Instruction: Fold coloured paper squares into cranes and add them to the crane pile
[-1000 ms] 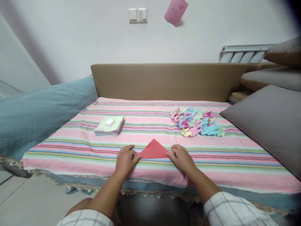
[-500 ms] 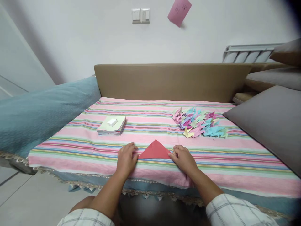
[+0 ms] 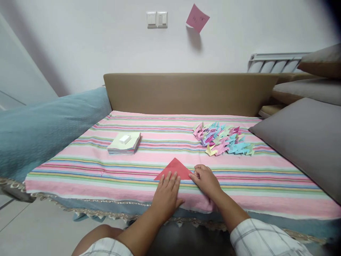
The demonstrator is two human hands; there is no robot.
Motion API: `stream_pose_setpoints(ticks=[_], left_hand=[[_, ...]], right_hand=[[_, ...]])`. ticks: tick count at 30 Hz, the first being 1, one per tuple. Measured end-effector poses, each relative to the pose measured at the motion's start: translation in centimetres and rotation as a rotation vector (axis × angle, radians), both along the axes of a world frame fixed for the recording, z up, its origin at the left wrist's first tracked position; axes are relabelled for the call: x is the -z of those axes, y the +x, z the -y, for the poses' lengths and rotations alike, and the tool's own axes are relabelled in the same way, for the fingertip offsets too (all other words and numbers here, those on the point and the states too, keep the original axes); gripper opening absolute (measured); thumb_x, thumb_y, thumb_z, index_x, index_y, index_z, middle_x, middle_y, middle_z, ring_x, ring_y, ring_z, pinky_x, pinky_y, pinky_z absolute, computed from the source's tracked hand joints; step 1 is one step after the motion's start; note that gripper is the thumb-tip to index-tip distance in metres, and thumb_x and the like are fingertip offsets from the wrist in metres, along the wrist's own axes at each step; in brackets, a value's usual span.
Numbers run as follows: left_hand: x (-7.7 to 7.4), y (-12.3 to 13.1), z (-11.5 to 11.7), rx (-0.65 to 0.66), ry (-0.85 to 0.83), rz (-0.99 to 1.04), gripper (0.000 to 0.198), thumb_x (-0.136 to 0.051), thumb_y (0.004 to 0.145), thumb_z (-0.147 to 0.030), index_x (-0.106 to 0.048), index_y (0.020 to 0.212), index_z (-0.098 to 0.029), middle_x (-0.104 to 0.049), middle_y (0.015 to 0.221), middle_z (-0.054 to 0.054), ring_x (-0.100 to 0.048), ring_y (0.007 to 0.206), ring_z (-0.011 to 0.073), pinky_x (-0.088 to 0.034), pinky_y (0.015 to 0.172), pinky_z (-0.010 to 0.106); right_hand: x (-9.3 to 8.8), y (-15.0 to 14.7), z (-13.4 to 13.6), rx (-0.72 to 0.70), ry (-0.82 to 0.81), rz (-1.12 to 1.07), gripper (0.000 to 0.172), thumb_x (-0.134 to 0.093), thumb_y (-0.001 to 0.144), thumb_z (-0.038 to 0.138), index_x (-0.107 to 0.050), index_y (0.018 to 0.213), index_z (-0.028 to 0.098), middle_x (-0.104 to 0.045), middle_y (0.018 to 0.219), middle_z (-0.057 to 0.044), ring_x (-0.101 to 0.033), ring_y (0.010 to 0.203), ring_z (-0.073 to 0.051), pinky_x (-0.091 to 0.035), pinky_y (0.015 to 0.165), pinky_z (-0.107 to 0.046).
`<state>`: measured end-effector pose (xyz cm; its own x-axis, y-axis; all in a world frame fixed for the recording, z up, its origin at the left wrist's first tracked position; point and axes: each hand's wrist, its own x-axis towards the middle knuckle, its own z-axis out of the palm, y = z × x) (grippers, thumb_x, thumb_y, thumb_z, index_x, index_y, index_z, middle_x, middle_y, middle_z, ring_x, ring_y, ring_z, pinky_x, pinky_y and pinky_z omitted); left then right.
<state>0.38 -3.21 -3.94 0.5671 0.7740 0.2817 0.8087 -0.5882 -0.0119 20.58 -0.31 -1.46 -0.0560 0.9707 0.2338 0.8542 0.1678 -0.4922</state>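
Position: the red paper (image 3: 174, 166), folded to a triangle, lies at the near middle of the striped cloth (image 3: 165, 142), point facing far, long edge facing you. Your left hand (image 3: 165, 195) rests palm-down across the near edge, fingers extended, slightly apart, gripping nothing. Your right hand (image 3: 206, 180) has its fingers curled narrow, the thumb and forefinger appearing to pinch the right corner.

Procedure: to crease well, anchor that corner and press evenly along the near edge with flat fingertips. Avoid dragging; the soft, slightly rumpled cloth probably gives under pressure and could let the sheet skew.

Materials: the red sheet looks thin, matte and crisp-edged. Far left sits a squared stack of paper (image 3: 114, 147) bearing a small white block (image 3: 125, 139). Far right stand pointed, multicoloured folded paper figures (image 3: 241, 147), closely crowded.
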Motion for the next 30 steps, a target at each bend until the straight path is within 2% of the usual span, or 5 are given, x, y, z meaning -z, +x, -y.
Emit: stream_pose_setpoints(ticks=[6,10,16,22,30], left_hand=[[-0.4,-0.1,0.0,0.005,-0.063,0.005,0.075,-0.056,0.075,-0.055,-0.033,0.137,-0.019,-0.036,0.143,0.011,-0.028,0.133,0.0315,-0.023,0.107,0.052],[-0.7,0.0,0.0,0.012,-0.084,0.016,0.075,-0.056,0.075,-0.054,-0.034,0.137,-0.018,-0.035,0.144,0.011,-0.027,0.133,0.0324,-0.021,0.107,0.053],[-0.9,0.1,0.1,0.008,-0.099,0.032,0.066,-0.06,0.074,-0.05,-0.044,0.129,-0.017,-0.043,0.138,0.012,-0.029,0.132,0.0328,-0.022,0.107,0.053],[-0.8,0.0,0.1,0.005,-0.088,0.044,0.072,-0.06,0.073,-0.051,-0.039,0.133,-0.017,-0.039,0.14,0.013,-0.028,0.132,0.0331,-0.022,0.107,0.054],[-0.4,0.0,0.1,0.005,-0.091,0.039,0.074,-0.057,0.074,-0.054,-0.036,0.135,-0.016,-0.043,0.138,0.013,-0.029,0.132,0.0332,-0.019,0.108,0.054]], right_hand=[[-0.6,0.3,-0.1,-0.021,-0.013,0.035,0.024,-0.056,0.078,0.031,-0.049,0.058,0.019,-0.059,0.086,-0.005,-0.053,0.087,-0.019,-0.038,0.077,-0.029],[-1.2,-1.0,0.9,0.054,0.217,0.076,0.01,-0.054,0.08,0.028,-0.058,0.082,0.019,-0.059,0.105,-0.009,-0.05,0.099,-0.023,-0.035,0.086,-0.037],[-1.0,-4.3,2.1,-0.421,0.234,0.019,0.026,-0.039,0.089,0.023,-0.057,0.107,0.02,-0.062,0.108,-0.006,-0.053,0.1,-0.019,-0.034,0.093,-0.035],[-0.8,-5.0,1.1,-0.297,0.075,0.058,0.039,-0.037,0.09,0.03,-0.047,0.125,0.017,-0.057,0.12,-0.01,-0.048,0.109,-0.023,-0.034,0.094,-0.038],[-1.7,-5.3,-0.2,-0.229,-0.036,0.116,0.038,-0.037,0.089,0.027,-0.047,0.123,0.017,-0.059,0.113,-0.01,-0.048,0.104,-0.023,-0.034,0.09,-0.035]])
